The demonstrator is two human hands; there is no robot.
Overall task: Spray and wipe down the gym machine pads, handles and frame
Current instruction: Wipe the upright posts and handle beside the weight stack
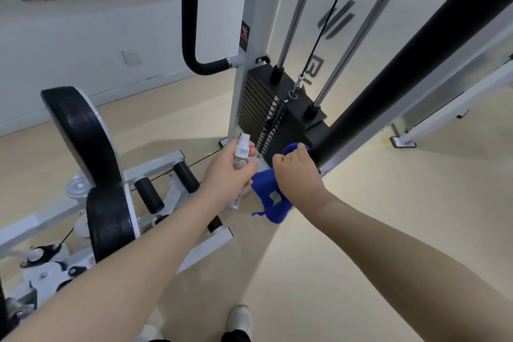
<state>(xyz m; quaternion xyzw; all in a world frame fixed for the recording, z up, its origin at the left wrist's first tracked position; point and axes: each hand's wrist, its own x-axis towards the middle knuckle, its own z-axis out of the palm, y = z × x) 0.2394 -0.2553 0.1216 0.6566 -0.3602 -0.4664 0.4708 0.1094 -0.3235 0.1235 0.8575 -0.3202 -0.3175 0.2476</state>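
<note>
Now, spray bottle (242, 158): small, clear, white cap up, at the frame's centre, tilted slightly
Left hand (229, 172): fingers and thumb curled round the spray bottle, gripping its middle
Cloth (270, 198): blue, bunched, hanging below the fist, one end poking out above it against the padded bar
Right hand (295, 172): closed into a fist round the cloth, just right of the bottle
Padded bar (410, 64): thick, black, slanting from upper right down to the right hand
Weight stack (277, 116): black plates behind the hands, between two steel rods
Handle (191, 36): black, curved, upper centre, fixed to the white post
Pads (83, 133): two black, lower left
Shoe (240, 319): white, bottom edge, on beige floor
</note>
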